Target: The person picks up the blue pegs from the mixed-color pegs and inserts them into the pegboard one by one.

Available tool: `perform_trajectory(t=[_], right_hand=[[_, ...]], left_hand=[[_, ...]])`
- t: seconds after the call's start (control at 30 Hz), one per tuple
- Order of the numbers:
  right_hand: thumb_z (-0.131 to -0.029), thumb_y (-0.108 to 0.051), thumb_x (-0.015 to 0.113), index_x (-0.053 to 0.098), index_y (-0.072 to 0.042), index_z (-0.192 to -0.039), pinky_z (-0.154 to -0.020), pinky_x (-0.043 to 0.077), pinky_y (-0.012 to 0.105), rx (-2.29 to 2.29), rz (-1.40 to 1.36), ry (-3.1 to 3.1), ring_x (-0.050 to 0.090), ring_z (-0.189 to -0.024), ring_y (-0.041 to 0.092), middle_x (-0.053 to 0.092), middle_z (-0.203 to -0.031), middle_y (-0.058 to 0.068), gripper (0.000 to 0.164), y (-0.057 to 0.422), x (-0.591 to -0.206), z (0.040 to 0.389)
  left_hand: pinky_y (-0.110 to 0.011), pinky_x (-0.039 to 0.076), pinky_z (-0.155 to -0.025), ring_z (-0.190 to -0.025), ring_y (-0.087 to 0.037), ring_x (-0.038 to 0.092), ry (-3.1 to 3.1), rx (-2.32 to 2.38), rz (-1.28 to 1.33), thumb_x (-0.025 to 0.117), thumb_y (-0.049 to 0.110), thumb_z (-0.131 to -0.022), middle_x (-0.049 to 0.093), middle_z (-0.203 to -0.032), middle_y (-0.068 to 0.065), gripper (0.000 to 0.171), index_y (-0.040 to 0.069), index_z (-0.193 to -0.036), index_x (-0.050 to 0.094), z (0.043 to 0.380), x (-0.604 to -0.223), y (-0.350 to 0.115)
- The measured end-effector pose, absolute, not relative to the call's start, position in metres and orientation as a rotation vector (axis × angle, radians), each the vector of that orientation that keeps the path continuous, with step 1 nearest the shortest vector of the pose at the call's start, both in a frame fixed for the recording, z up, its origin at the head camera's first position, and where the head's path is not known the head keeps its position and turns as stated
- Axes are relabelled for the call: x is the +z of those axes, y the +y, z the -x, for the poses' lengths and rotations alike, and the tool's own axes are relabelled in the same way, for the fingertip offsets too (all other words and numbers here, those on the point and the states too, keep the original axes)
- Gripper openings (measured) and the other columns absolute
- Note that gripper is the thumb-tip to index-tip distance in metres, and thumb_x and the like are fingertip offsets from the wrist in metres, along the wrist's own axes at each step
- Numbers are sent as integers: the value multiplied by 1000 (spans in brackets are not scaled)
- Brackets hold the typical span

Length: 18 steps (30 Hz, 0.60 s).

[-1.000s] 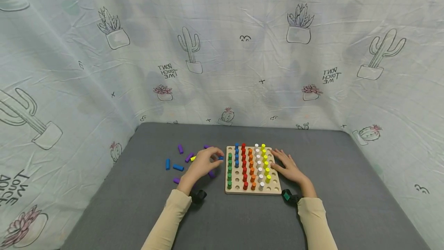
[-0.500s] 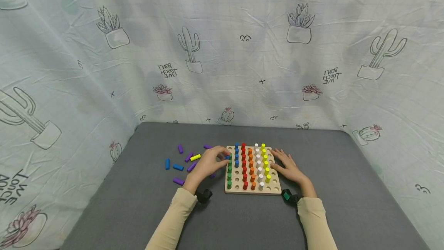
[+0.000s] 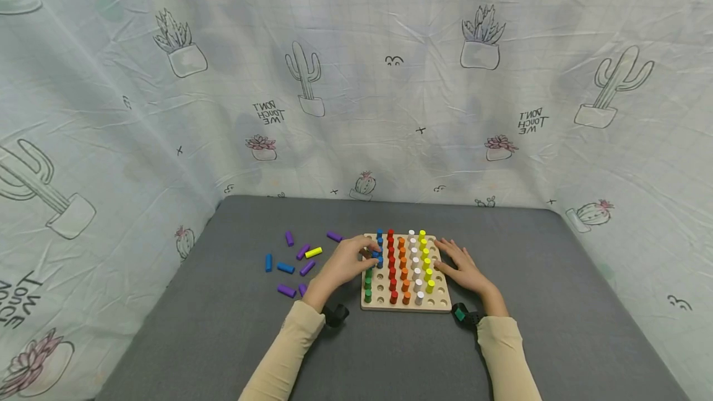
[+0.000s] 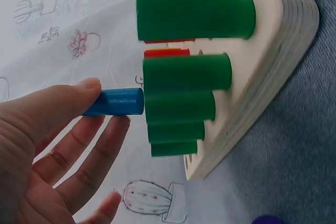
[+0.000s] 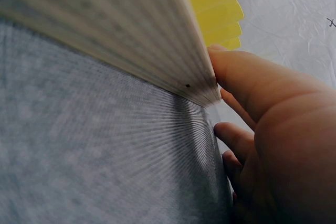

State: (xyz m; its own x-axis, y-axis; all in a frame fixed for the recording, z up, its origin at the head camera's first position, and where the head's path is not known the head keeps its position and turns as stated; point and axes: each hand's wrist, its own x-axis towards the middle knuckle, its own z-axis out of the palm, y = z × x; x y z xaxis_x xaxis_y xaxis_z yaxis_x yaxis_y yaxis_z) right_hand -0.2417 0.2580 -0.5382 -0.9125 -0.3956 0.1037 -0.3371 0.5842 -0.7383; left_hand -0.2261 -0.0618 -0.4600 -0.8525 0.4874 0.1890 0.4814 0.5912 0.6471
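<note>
A wooden pegboard carries columns of green, blue, red, orange, white and yellow pegs. My left hand is over the board's left side and pinches a blue peg between thumb and fingers. In the left wrist view that peg lies level with the tops of the green pegs. Some open holes show below the standing blue pegs. My right hand rests at the board's right edge, its fingers fairly straight and the thumb on the rim near the yellow pegs.
Left of the board lie loose pegs: several purple pegs, a yellow peg and two blue pegs. Grey cloth covers the table. A printed curtain hangs behind and at the sides.
My left hand has moved right with the blue peg, from beside the board to over its green and blue columns. The right hand has stayed in place.
</note>
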Motion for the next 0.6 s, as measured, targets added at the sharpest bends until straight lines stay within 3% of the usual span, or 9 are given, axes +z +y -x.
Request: perform_trajectory(t=[0.27,0.6], right_hand=[[-94,-27,53,31,-8,-145,-108,-4,62,-1242,621,2730,6,-139,44,20,-150,24,58,258,-538,242],[-94,-28,53,31,-7,-144,-107,-4,62,-1250,638,2727,7,-139,44,21,-150,24,59,259,-537,242]], left_hand=[[-22,51,-72,-83,-11,62,2777,1088,-866,67,18,-86,65,-104,-3,22,12,-106,65,225,-462,-55],[-27,52,-74,-83,-12,61,2766,1043,-923,68,12,-85,66,-101,-4,20,9,-104,66,222,-466,-51]])
